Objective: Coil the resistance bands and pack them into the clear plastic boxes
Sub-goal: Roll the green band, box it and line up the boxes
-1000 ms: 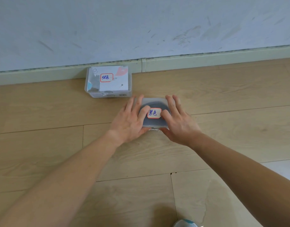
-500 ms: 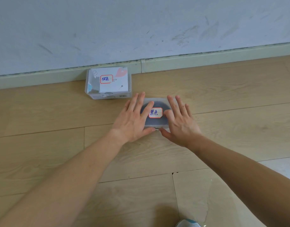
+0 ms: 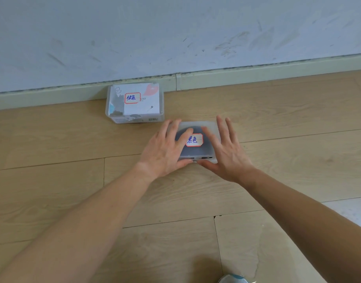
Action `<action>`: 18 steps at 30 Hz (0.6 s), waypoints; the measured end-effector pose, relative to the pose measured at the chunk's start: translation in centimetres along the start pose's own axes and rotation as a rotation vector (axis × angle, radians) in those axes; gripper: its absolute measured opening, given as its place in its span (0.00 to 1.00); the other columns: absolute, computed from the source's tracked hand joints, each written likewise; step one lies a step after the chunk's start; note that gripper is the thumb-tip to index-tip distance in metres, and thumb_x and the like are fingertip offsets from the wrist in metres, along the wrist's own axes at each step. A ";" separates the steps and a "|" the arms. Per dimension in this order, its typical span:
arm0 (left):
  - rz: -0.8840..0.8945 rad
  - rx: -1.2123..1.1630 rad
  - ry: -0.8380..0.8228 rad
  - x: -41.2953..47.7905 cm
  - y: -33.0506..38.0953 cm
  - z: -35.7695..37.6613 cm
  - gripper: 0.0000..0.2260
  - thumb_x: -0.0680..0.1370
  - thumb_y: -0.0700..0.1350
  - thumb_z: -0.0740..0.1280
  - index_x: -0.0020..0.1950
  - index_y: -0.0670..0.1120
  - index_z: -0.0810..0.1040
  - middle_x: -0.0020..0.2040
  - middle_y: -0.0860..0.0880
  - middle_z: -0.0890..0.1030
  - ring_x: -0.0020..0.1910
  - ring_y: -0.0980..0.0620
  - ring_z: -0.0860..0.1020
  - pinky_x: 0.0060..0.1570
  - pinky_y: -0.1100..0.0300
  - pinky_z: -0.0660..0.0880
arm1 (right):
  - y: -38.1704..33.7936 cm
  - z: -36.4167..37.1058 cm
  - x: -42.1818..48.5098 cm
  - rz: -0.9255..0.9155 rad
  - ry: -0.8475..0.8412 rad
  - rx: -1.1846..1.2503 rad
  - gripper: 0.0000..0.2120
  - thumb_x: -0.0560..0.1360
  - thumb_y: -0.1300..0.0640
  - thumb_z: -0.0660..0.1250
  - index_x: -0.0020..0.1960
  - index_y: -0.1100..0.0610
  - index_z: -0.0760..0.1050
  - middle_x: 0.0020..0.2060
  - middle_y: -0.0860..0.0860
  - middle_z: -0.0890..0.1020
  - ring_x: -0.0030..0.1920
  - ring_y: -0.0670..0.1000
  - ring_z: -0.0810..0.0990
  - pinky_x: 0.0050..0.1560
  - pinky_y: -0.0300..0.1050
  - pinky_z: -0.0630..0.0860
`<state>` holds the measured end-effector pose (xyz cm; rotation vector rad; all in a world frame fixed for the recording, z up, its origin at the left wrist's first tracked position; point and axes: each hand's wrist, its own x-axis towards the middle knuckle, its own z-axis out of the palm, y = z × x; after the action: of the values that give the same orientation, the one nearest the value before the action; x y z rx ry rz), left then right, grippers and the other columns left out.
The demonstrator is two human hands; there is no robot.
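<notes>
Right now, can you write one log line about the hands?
left hand: flat on clear plastic box | contents: dark band | right hand: open, fingers spread at same box | box: closed

Bare wood floor (image 3: 287,156) open right and near, labelled box (image 3: 134,103) and skirting board (image 3: 257,76) blocking beyond

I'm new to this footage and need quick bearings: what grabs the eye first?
The left hand and right hand are spread, fingers straight, over a closed clear box in the middle of the wooden floor. Something dark shows through its lid, under a red-edged label. Behind it to the left, a second box, also labelled, stands against the skirting board.
</notes>
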<state>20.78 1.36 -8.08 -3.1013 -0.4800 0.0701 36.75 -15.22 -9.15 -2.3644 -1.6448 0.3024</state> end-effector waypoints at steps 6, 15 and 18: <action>0.007 -0.057 0.040 -0.1 -0.1 0.5 0.36 0.74 0.67 0.66 0.75 0.49 0.67 0.74 0.37 0.66 0.71 0.33 0.67 0.59 0.42 0.79 | 0.6 -0.4 0.0 -0.026 0.016 0.026 0.43 0.71 0.37 0.69 0.77 0.56 0.58 0.77 0.65 0.59 0.74 0.69 0.63 0.66 0.65 0.72; 0.001 0.033 0.076 -0.4 0.3 1.6 0.35 0.75 0.66 0.62 0.76 0.46 0.68 0.76 0.33 0.65 0.73 0.30 0.66 0.48 0.44 0.81 | 0.5 1.9 -2.0 -0.046 0.110 -0.034 0.36 0.78 0.49 0.69 0.79 0.61 0.58 0.78 0.70 0.54 0.67 0.72 0.75 0.38 0.57 0.82; 0.031 0.034 0.051 -0.4 0.0 1.7 0.41 0.72 0.68 0.63 0.78 0.46 0.64 0.78 0.33 0.61 0.76 0.30 0.62 0.60 0.43 0.77 | 0.2 2.8 -2.3 -0.004 0.169 -0.066 0.36 0.75 0.59 0.75 0.78 0.63 0.61 0.77 0.71 0.56 0.63 0.72 0.77 0.35 0.55 0.82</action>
<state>20.34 1.27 -9.80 -3.0692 -0.4255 -0.0013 35.31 -17.20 -11.77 -2.3606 -1.6039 0.0469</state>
